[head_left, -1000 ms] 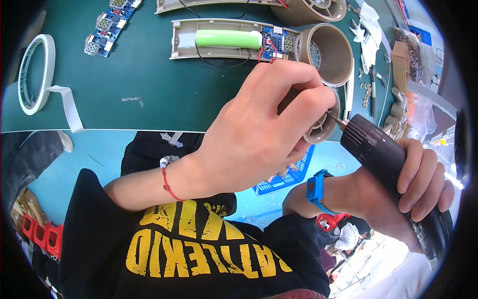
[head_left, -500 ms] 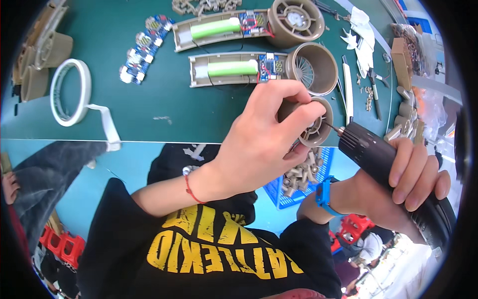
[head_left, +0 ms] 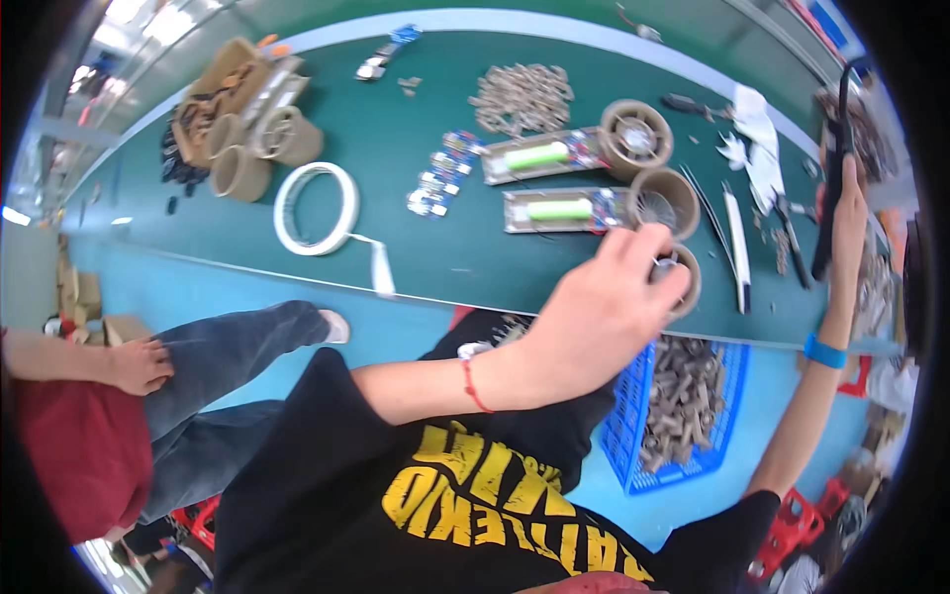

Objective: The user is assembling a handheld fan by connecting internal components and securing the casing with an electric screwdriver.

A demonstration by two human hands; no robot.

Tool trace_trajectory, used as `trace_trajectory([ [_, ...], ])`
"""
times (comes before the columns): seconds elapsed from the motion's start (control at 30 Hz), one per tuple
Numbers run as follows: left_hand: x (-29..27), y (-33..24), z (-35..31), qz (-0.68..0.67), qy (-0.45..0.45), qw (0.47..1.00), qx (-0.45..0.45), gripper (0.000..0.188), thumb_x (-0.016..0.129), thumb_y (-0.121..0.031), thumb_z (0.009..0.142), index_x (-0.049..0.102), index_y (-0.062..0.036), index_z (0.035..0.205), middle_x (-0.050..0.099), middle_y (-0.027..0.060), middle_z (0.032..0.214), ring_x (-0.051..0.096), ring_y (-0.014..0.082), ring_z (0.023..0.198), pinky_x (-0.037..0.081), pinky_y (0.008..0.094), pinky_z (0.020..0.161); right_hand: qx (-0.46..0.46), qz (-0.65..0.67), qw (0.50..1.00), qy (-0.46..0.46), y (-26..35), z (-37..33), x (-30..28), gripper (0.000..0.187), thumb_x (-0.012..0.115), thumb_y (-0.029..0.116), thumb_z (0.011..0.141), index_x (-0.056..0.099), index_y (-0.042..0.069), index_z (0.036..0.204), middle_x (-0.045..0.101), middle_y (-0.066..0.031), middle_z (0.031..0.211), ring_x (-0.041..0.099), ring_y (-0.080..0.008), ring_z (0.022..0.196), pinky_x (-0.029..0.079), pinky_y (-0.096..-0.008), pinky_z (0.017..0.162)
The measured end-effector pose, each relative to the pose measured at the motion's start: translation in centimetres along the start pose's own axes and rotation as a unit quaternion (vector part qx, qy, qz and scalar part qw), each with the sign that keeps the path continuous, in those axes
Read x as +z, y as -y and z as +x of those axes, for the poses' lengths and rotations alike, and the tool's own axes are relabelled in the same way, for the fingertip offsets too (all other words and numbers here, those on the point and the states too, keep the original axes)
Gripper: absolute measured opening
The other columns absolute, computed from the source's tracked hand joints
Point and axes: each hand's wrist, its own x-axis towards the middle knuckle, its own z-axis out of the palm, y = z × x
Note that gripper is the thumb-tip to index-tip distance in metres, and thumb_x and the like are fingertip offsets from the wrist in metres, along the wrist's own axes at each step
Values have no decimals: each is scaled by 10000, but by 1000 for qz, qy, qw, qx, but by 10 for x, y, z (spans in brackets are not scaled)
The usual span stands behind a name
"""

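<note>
Left grip [head_left: 614, 307] pinches a tan cup [head_left: 691, 287] by the counter's [head_left: 455, 272] near edge, hiding part of it, past a black shirt [head_left: 327, 475] with big yellow letters [head_left: 490, 463]. Right grip [head_left: 850, 223] holds a long black tool [head_left: 828, 233], too blurry to see well. Farther back, blue boards [head_left: 440, 183] look too small to read.

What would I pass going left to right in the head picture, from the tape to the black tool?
White tape roll → blue circuit boards → left hand → long white stick → black power tool in the right hand.
</note>
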Motion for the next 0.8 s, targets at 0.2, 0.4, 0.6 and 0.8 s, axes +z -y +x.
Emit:
trace_trajectory([
  [0.2, -9, -2, 12, 31, 55, 998, 26, 331, 697, -75, 723, 579, 47, 1006, 490, 195, 1095, 522, 304, 965, 534, 320, 757, -15, -122, 992, -3, -81, 59, -7, 529, 532, 574, 994, 679, 68, 1042, 556, -23, 705, 528, -95, 597, 404, -258, 554],
  [0.4, -10, 6, 26, -37, 131, 991, 8, 446, 767, -77, 658, 549, 41, 1028, 467, 205, 1110, 530, 353, 1025, 554, 366, 789, -239, -391, 886, -67, -66, 42, -4, 548, 581, 399, 1001, 540, -1, 1373, 625, -263, 1274, 600, -399, 1192, 449, -450, 1009],
  [0.6, -18, 6, 27, -46, 138, 989, -24, 410, 795, -20, 671, 528, -34, 982, 448, 146, 1090, 539, 330, 1012, 504, 393, 846, -266, -147, 940, 153, 65, -96, 57, 250, 694, 204, 911, 698, 89, 1133, 699, -93, 1023, 653, -240, 930, 506, -351, 819],
  [0.8, -5, 6, 22, -96, 86, 991, -30, 465, 810, -14, 680, 554, -52, 1066, 463, 141, 1130, 557, 332, 1024, 515, 392, 826, -223, -237, 921, 215, 55, -103, 86, 189, 652, 108, 937, 648, 29, 1108, 664, -87, 932, 639, -187, 786, 504, -325, 707],
])
